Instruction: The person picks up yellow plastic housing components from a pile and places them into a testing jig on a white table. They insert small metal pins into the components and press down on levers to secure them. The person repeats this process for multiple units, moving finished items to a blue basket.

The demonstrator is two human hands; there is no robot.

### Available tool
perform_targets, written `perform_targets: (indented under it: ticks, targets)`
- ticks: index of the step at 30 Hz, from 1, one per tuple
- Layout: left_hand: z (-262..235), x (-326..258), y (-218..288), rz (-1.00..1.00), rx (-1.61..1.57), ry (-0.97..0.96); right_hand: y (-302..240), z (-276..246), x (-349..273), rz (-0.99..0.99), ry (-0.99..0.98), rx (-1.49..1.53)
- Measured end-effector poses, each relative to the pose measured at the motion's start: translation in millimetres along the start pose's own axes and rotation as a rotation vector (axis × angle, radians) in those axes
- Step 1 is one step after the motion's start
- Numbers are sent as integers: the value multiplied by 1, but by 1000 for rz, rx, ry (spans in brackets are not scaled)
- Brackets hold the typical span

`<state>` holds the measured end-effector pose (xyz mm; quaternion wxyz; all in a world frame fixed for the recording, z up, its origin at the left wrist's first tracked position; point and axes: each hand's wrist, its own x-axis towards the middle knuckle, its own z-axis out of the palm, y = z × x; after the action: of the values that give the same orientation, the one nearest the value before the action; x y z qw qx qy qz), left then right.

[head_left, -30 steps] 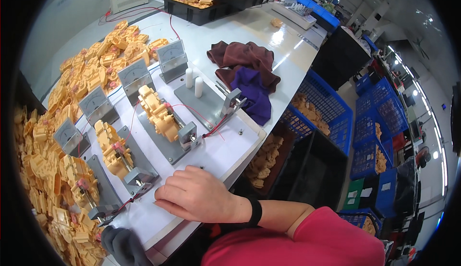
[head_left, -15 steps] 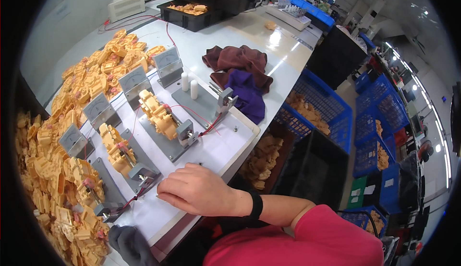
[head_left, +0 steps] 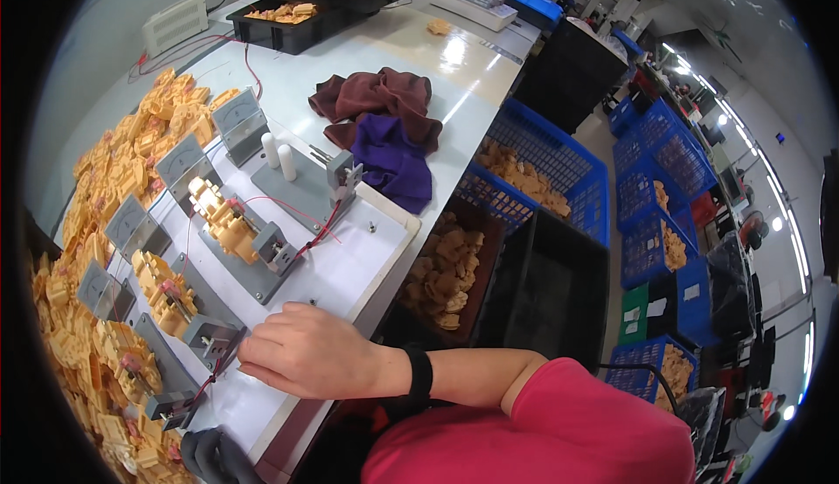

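My right hand (head_left: pixel 308 350) rests palm down over the front edge of a white board (head_left: pixel 336 265), fingers curled together. Its fingertips lie beside a grey clamp block (head_left: pixel 214 337) on one of several test fixtures; what they hold, if anything, is hidden. A yellow plastic housing (head_left: pixel 163 292) sits in that fixture. A second housing (head_left: pixel 230 230) stands in the fixture farther right, and a third (head_left: pixel 129 362) in the nearer-left one. The far right fixture, with two white pegs (head_left: pixel 287 162), carries no housing. My left hand does not show.
Analog meters (head_left: pixel 240 125) stand behind the fixtures, before a large heap of yellow housings (head_left: pixel 114 165). Brown and purple cloths (head_left: pixel 389 156) lie beyond the board. Dark grey folded material (head_left: pixel 214 458) lies near left. Blue crates (head_left: pixel 587 178) and a black bin (head_left: pixel 555 292) stand right.
The whole view has shifted, so the bench and fixtures sit farther left in the picture. My right hand is slightly closer to the clamp block, its fingers still curled.
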<state>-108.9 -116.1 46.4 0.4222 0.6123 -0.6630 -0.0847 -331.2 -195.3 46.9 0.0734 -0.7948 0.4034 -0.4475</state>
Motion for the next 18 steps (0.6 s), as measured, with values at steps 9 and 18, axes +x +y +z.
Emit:
perform_targets:
  ticks: [9,18]
  targets:
    - [2,1,-3,29,-5,2,2,-2,0,-3,23,-14]
    - [11,-19,-32,-170,-168,45,1,-3,4,-44,-18,-39]
